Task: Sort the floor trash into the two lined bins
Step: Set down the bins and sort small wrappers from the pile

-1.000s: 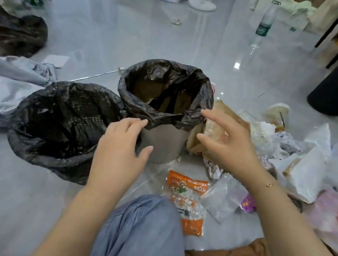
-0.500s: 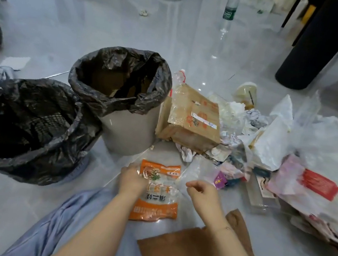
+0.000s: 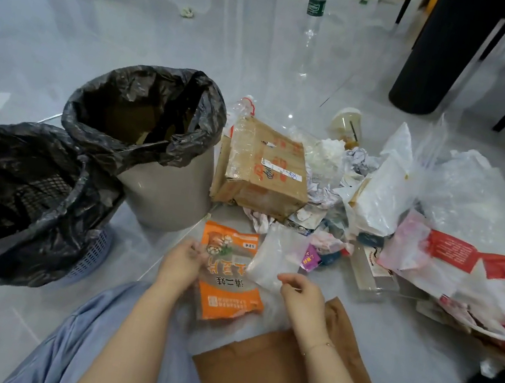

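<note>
Left hand (image 3: pixel 182 261) pinches the orange snack packet (image 3: pixel 230 274) at its left edge, low over the floor before the 2 bins. Right hand (image 3: pixel 301 293) pinches the clear bag (image 3: pixel 273 257) beside it. Best lift each separately, keeping plastics together.

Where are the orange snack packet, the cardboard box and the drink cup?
orange snack packet (image 3: pixel 229 300): head view, lower orange band.
cardboard box (image 3: pixel 268 167): head view, taped top face.
drink cup (image 3: pixel 347 127): head view, clear side wall.

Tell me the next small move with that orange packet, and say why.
Probably lift the orange packet off the floor: the left hand already grips its left edge, while the right hand only pinches the clear bag beside it. Both lined bins stand open nearby.
</note>
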A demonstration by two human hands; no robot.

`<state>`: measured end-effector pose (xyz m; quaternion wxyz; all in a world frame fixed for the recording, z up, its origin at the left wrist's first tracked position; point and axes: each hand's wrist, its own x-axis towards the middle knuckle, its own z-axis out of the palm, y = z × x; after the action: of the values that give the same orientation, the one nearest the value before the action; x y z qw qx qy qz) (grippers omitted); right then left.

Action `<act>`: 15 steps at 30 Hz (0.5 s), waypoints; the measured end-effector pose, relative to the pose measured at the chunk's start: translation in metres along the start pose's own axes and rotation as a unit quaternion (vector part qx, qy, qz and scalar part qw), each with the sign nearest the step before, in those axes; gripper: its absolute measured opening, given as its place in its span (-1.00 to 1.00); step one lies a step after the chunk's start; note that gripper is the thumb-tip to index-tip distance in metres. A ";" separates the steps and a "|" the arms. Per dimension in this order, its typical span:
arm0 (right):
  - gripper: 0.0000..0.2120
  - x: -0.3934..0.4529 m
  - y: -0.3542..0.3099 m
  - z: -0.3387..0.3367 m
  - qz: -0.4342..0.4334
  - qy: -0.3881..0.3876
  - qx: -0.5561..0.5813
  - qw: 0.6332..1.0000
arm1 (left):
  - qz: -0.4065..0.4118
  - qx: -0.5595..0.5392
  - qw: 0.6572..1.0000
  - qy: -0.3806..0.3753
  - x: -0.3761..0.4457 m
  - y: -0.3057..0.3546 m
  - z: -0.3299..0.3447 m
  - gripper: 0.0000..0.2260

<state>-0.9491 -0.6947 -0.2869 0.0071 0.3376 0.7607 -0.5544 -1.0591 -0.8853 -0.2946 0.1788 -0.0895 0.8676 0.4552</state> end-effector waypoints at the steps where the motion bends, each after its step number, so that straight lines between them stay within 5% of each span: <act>1: -0.75 0.000 -0.002 -0.005 0.002 0.015 0.011 1.000 | 0.026 -0.037 0.999 0.008 -0.008 0.005 -0.006 -0.82; 4: -0.80 0.000 -0.013 -0.018 0.013 0.002 0.082 0.997 | 0.076 -0.186 0.980 -0.003 -0.039 0.020 -0.021 -0.91; 7: -0.84 -0.004 -0.028 -0.027 0.043 -0.104 0.180 0.977 | 0.087 -0.256 0.962 -0.045 -0.058 0.022 -0.022 -0.92; 15: -0.81 -0.007 -0.045 -0.057 -0.015 -0.139 0.148 0.979 | 0.071 -0.317 0.937 -0.130 -0.075 0.037 -0.014 -0.95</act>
<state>-0.9465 -0.6576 -0.2242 0.0543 0.2430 0.6666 -0.7026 -1.0053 -0.8766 -0.2304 0.2196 -0.0193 0.6512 0.7262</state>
